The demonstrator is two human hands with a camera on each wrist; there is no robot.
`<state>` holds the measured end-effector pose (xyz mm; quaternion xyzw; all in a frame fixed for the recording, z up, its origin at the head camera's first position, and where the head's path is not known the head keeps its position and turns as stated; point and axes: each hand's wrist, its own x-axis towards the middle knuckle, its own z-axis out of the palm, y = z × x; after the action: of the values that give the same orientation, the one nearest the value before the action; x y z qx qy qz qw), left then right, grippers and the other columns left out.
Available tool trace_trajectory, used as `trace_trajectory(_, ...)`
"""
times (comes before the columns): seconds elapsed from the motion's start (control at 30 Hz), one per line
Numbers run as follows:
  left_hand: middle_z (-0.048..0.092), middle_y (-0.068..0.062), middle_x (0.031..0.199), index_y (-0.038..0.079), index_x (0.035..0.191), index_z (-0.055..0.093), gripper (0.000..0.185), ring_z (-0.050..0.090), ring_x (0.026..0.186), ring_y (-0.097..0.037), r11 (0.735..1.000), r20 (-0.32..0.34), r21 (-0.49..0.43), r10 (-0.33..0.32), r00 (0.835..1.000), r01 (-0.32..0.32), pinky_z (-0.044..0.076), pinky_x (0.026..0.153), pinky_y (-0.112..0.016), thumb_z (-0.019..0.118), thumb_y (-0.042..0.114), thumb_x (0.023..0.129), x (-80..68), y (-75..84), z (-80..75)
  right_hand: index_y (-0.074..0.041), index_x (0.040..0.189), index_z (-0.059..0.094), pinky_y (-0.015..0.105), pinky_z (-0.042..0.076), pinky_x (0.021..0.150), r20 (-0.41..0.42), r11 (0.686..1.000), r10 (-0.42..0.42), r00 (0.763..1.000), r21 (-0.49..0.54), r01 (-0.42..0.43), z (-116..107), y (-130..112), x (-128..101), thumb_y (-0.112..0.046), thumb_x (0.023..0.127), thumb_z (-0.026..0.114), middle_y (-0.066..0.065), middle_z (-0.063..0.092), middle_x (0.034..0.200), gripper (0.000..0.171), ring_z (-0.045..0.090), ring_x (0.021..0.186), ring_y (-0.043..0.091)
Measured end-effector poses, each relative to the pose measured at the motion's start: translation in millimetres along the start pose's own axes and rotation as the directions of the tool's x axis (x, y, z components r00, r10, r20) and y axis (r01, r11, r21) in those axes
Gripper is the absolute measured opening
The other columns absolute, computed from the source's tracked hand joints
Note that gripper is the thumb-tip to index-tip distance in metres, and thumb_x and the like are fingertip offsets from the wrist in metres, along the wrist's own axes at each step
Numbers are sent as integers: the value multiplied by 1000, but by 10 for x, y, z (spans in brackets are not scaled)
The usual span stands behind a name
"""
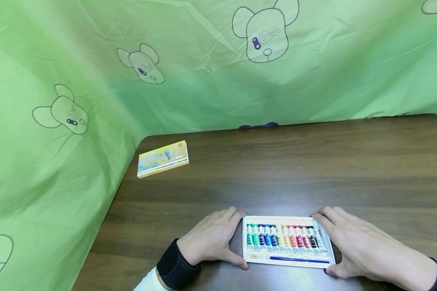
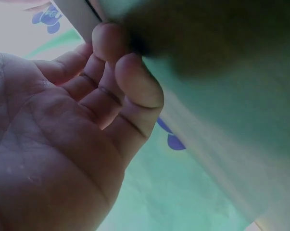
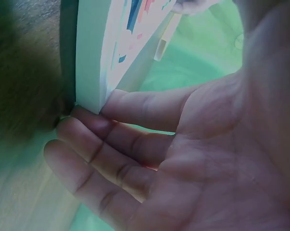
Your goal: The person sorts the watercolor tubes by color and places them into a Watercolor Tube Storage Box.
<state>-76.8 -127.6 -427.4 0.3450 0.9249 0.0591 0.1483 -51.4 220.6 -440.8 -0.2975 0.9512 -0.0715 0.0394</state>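
A white tray paint set (image 1: 287,242) lies on the table between the two hands. It holds a row of small paint tubes (image 1: 293,237) in greens, blues, yellows, reds and black, with a blue-handled paintbrush (image 1: 298,259) along its near side. The left hand (image 1: 216,236) grips the tray's left end, fingers at the far corner and thumb at the near one. At the other end, the right hand (image 1: 364,242) spans the short side, index finger at the far corner, thumb at the near corner. In the right wrist view, fingertips (image 3: 75,122) touch the tray's white edge (image 3: 92,53).
A yellow box (image 1: 163,159) with a blue picture lies at the far left of the brown wooden table (image 1: 276,169). Green cloth (image 1: 189,81) printed with animal heads hangs along the back and left edges.
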Motion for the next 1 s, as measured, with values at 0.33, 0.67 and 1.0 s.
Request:
trace_trajectory(0.33, 58, -5, 144, 13, 159, 45, 117, 58, 126, -21, 997, -46, -36, -69, 997, 67, 49, 111, -45, 85, 74, 68, -34, -331, -223, -2, 136, 60, 49, 55, 95, 24, 1000, 23, 999, 19, -23, -21, -42, 20, -59, 56, 96, 2, 59, 127, 105, 58, 114, 22)
trace_trajectory(0.67, 39, -20, 166, 4, 158, 42, 97, 38, 153, -45, 973, -153, 1, -228, 961, 231, 35, 117, -70, 87, 46, 84, -55, -1355, -567, -1, 134, 61, 51, 54, 97, 41, 999, 33, 999, 18, -34, -18, -55, 17, -64, 56, 94, 6, 59, 128, 106, 59, 116, 26)
trace_trajectory(1.0, 20, -27, 172, 1, 163, 30, 100, 22, 151, -64, 925, -23, 16, -379, 925, 380, 29, 112, -81, 86, 19, 82, 22, -2117, -909, -3, 132, 61, 50, 55, 96, 31, 999, 41, 999, 7, -41, -31, -83, -34, -69, 57, 92, 4, 59, 126, 105, 58, 113, 24)
